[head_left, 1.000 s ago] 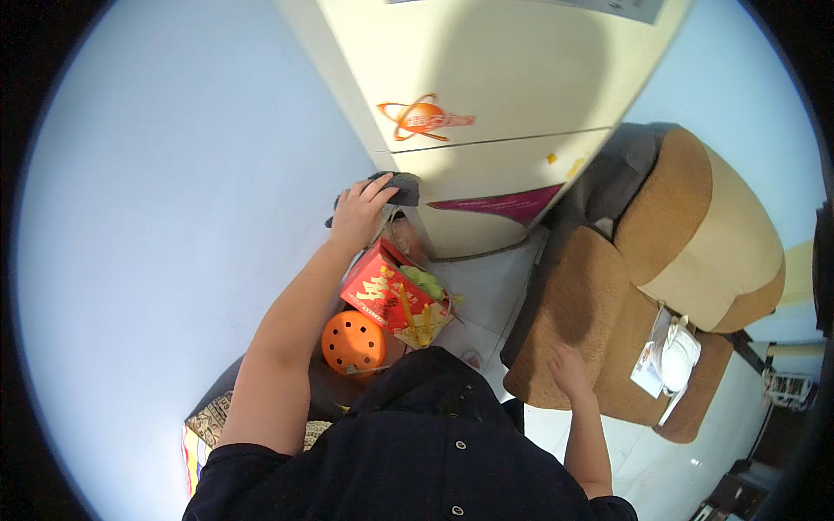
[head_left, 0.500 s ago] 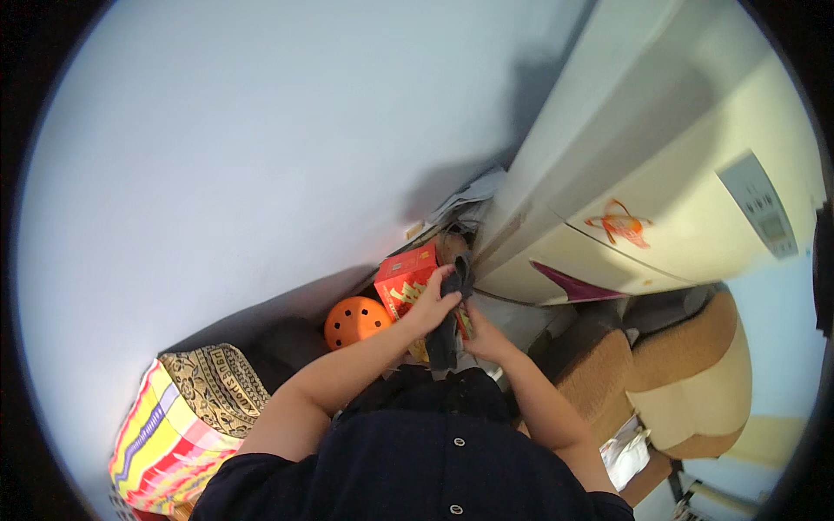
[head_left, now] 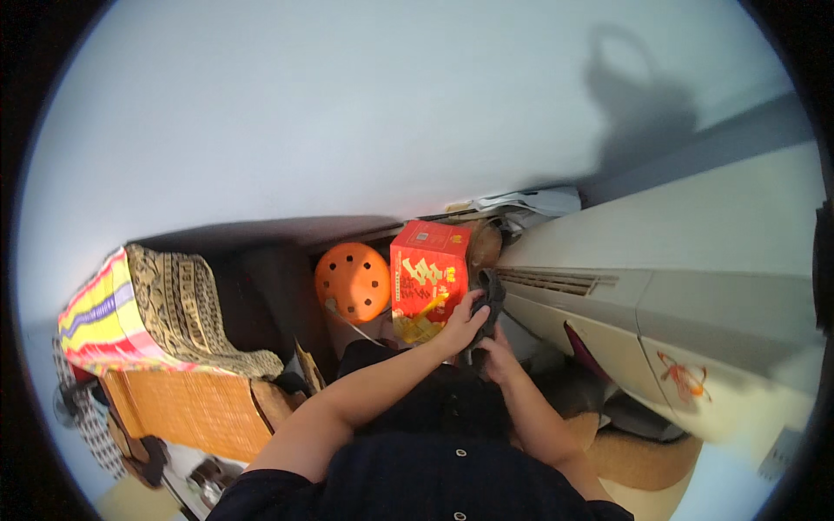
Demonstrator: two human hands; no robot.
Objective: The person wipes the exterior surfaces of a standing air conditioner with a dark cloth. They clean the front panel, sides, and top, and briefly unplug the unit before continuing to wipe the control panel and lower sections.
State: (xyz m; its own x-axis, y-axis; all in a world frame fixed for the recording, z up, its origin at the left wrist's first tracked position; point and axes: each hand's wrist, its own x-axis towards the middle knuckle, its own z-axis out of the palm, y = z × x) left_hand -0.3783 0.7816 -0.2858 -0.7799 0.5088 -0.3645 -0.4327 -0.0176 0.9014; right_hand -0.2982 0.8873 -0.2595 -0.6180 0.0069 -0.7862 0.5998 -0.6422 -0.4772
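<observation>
My left hand (head_left: 463, 321) and my right hand (head_left: 497, 354) meet in front of my chest around a dark grey cloth (head_left: 488, 300). The left hand grips its upper part and the right hand holds it from below. The cloth hangs beside the vent slats of a tall cream standing air conditioner (head_left: 695, 295). Just to the left of my hands stands a red and yellow carton (head_left: 426, 278), close to the left fingers.
An orange round stool with holes (head_left: 352, 282) sits left of the carton. Further left lie folded striped and patterned blankets (head_left: 148, 313) on a woven mat stack (head_left: 187, 408). A brown cushioned chair (head_left: 643, 447) is at lower right. A pale wall fills the upper view.
My view has swung round, so the air conditioner now lies to the right. My left hand came down from its top with the cloth and both hands now hold it.
</observation>
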